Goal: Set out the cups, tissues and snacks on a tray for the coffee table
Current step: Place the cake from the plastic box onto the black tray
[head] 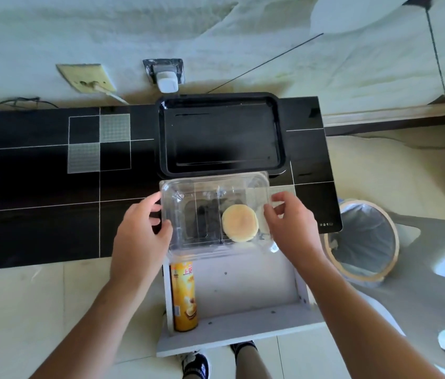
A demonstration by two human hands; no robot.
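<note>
A clear plastic snack box [205,214] with one round pale cake [240,222] inside is held above the front edge of the black table. My left hand [140,236] grips its left side and my right hand [288,225] grips its right side. Just beyond the box a black tray [281,138] lies on the table with nothing on it. A yellow tube of crisps [184,295] lies in the open white drawer [243,328] below my hands.
The black glass table [38,187] stretches to the left. A waste bin [366,242] with a liner stands on the floor at the right. Two wall sockets [165,75] are behind the tray. My shoes [196,365] show at the bottom.
</note>
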